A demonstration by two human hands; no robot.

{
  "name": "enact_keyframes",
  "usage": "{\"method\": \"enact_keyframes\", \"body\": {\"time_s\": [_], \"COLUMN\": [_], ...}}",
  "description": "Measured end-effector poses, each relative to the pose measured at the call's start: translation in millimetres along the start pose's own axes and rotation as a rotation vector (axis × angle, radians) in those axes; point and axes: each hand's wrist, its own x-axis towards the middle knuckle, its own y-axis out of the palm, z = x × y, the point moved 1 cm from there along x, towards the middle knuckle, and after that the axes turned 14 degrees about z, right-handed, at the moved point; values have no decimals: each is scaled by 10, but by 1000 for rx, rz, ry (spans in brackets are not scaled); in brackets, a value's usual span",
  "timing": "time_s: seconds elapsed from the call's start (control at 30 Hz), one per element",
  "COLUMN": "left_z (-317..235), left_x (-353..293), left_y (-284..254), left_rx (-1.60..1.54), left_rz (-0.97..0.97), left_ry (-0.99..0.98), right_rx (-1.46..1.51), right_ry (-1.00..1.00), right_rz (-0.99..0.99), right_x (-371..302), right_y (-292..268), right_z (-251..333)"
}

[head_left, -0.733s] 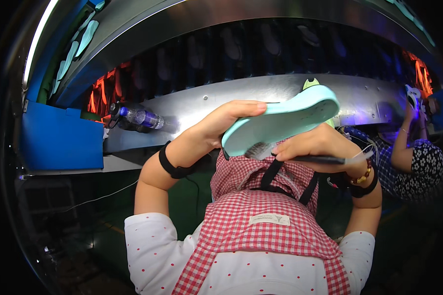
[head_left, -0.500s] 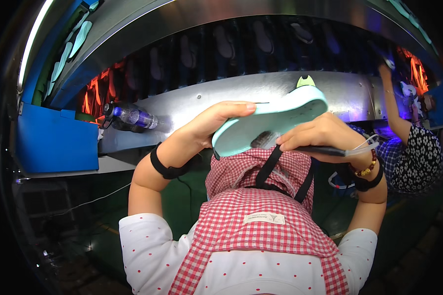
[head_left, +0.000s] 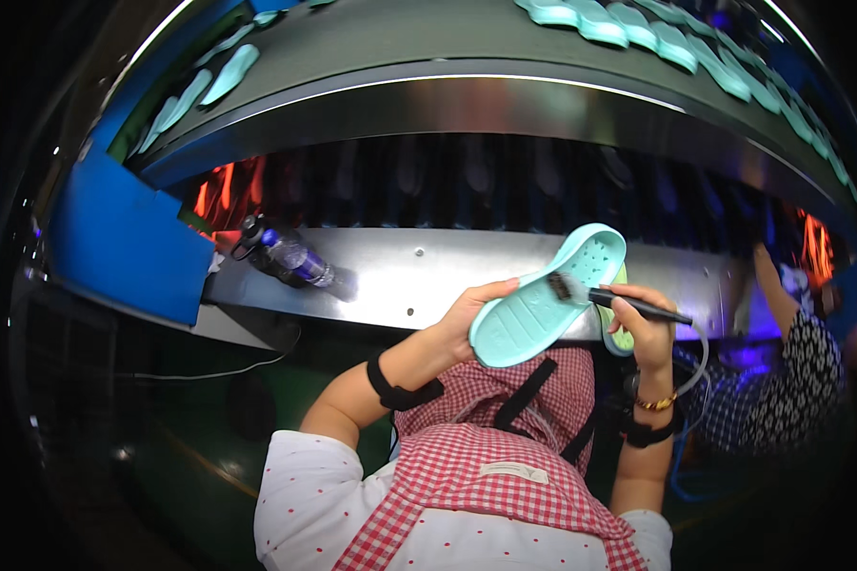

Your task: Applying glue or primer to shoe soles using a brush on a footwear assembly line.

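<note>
My left hand (head_left: 473, 314) is closed on the left edge of a pale teal shoe sole (head_left: 514, 328), which I hold tilted above the metal ledge. Its inner face is turned up, with small holes near the far end and grooves near the heel. In my right hand (head_left: 646, 333) is a brush (head_left: 633, 305) with a black handle; a thin clear tube runs from the handle's end. The dark bristles meet the sole's inner face around its middle. Behind the sole and my right fingers, a yellow-green piece (head_left: 621, 335) shows in part.
A metal ledge (head_left: 390, 276) crosses in front of me, with a dark-capped bottle (head_left: 300, 259) lying on its left. Above runs a conveyor belt (head_left: 400, 33) bearing several teal soles (head_left: 671, 46). Orange glow shows at both ends beneath. At right, a co-worker's arm (head_left: 776, 290) reaches in.
The sole has turned so its inner face shows more fully. The brush has moved from near the heel to the middle. My view has shifted, showing more of the conveyor.
</note>
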Motion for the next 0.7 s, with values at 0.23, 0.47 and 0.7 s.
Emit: {"method": "enact_keyframes", "body": {"time_s": [0.23,0.47,0.7], "left_z": [-43,-1064,-2803], "left_x": [84,-374,-214], "left_y": [58,750,792], "left_rx": [37,637,-67], "left_rz": [-72,-112,121], "left_ry": [113,539,1280], "right_rx": [-162,672,789], "right_ry": [-3,-226,-69], "right_rz": [-369,-244,-276], "right_x": [72,-191,-244], "right_y": [362,117,89], "right_z": [-253,-113,-396]}}
